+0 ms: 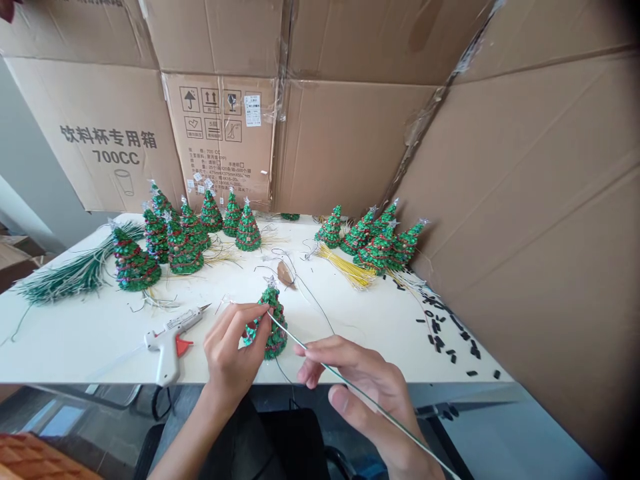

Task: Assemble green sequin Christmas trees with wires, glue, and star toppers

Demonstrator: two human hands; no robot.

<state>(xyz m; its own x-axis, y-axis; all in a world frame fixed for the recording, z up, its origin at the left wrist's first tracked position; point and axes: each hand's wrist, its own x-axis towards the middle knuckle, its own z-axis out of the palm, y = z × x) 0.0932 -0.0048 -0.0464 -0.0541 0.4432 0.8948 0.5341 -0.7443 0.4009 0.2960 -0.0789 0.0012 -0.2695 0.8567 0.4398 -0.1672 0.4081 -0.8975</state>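
Observation:
Near the front edge of the table stands a small green Christmas tree [277,339] with red trim and a clear star on top. My left hand [234,347] is in front of its left side, thumb and fingertips pinched on the pale end of a thin green-and-white wire [373,401]. The wire slants down to the right and runs out of the picture at the bottom. My right hand [367,393] is open, thumb and fingers apart, with the wire crossing in front of its palm; whether it touches the wire I cannot tell.
A white hot glue gun [167,347] lies left of my hands. Behind it are a green wire bundle [75,273] and several finished trees [185,247]. More trees [375,243], yellow wires [345,265] and black bits [439,343] lie right. Cardboard [350,140] walls the back and right.

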